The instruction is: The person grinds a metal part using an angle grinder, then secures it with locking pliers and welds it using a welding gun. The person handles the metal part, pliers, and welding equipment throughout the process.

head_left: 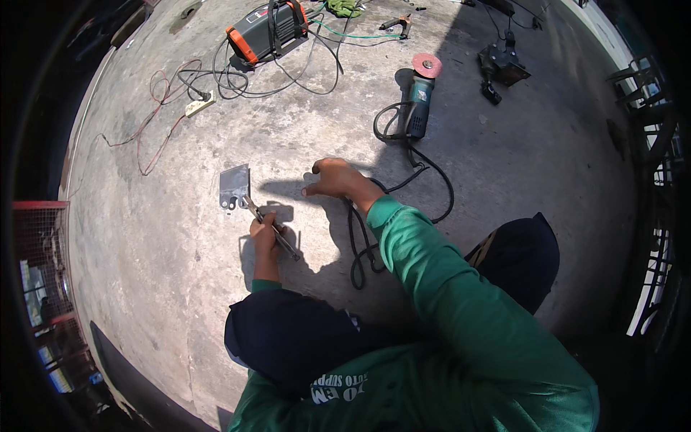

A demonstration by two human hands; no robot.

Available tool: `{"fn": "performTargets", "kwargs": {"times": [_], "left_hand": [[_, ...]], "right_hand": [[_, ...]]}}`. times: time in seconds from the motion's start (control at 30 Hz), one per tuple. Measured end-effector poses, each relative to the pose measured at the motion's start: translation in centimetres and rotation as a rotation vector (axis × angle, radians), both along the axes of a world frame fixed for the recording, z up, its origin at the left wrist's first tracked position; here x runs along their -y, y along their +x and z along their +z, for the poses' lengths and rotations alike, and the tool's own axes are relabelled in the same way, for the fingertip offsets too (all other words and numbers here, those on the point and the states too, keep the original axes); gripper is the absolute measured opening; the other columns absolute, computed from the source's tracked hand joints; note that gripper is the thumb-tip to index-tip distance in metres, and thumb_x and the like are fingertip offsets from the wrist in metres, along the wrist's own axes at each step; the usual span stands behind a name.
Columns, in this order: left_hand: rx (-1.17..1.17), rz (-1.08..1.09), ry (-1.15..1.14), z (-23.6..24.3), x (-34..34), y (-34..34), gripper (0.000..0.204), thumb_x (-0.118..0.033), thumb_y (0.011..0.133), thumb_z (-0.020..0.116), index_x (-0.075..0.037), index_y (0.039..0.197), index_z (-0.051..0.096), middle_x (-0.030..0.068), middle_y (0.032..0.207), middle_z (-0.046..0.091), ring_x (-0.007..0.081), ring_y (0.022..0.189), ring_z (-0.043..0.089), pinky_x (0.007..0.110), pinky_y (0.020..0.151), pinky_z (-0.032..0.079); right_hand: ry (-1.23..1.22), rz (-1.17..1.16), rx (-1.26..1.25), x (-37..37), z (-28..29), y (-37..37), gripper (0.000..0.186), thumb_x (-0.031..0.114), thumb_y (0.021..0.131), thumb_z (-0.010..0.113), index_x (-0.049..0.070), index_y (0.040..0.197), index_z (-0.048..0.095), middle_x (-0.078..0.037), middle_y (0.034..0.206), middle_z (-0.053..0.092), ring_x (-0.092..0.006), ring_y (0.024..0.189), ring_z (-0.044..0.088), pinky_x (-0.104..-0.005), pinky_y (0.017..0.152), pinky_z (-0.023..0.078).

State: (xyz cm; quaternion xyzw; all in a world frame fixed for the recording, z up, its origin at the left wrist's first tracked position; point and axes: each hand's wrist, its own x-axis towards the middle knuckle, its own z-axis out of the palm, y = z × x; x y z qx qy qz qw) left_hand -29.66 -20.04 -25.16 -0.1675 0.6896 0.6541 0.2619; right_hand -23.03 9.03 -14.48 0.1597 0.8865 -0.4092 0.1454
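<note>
My left hand (265, 236) is closed around silver locking pliers (253, 209), which slant up toward a flat grey metal plate (235, 181). The jaws meet the plate at its lower right corner. Small rounded dark shapes, holes or loose bits, line the plate's near edge; I cannot tell which. To the right of the plate, my right hand (335, 178) is held out over the concrete, thumb apart from the bent fingers and nothing visible in it. Beyond that hand lies a green angle grinder (420, 108) with a pink disc (427, 65).
The grinder's black cord (450, 191) loops beside my right forearm. An orange and black welding machine (268, 32) stands far off, its cables trailing. A power strip (200, 105) lies left, a ground clamp (398, 26) at the back, and a dark metal tool (504, 63) far right.
</note>
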Motion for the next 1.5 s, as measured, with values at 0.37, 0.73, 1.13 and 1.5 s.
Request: {"fn": "performTargets", "kwargs": {"times": [0.37,0.73,1.13,1.5], "left_hand": [[-0.221,-0.665,-1.280,8.1,3.8,-2.0,0.068,-0.063,0.085,0.081,0.002,0.105,0.077,0.0167,0.092,0.078,0.0301,0.079,0.074,0.043,0.078,0.059],[-0.003,-0.614,0.355,12.9,-10.3,-6.3,0.042,-0.014,0.105,0.067,-0.003,0.144,0.055,0.0085,0.102,0.072,0.0145,0.080,0.071,0.026,0.063,0.060],[-1.107,-0.906,-0.496,15.0,-9.2,-10.5,0.026,-0.011,0.090,0.076,-0.005,0.115,0.072,0.0162,0.102,0.070,0.0364,0.095,0.072,0.044,0.085,0.057],[-0.848,-0.728,-0.411,4.7,-10.9,-19.2,0.025,-0.014,0.083,0.088,-0.001,0.100,0.075,0.0186,0.087,0.078,0.0320,0.086,0.079,0.042,0.077,0.061]], "right_hand": [[-0.894,-0.929,-0.213,-18.9,2.4,2.1,0.016,0.005,0.099,0.066,-0.005,0.112,0.066,-0.017,0.092,0.073,-0.0301,0.078,0.076,-0.0445,0.069,0.065],[-0.439,0.060,-0.322,1.4,14.7,-2.3,0.016,-0.001,0.093,0.064,-0.007,0.104,0.074,-0.010,0.086,0.075,-0.0135,0.075,0.073,-0.0293,0.070,0.056],[0.517,0.336,-0.403,1.5,10.4,-9.7,0.034,0.007,0.094,0.058,0.003,0.127,0.066,-0.022,0.118,0.074,-0.0397,0.118,0.070,-0.0500,0.104,0.054],[-0.071,0.348,-0.169,-3.9,-5.9,-17.4,0.060,0.053,0.101,0.068,-0.003,0.119,0.074,-0.024,0.125,0.069,-0.0432,0.122,0.064,-0.0471,0.104,0.050]]}}
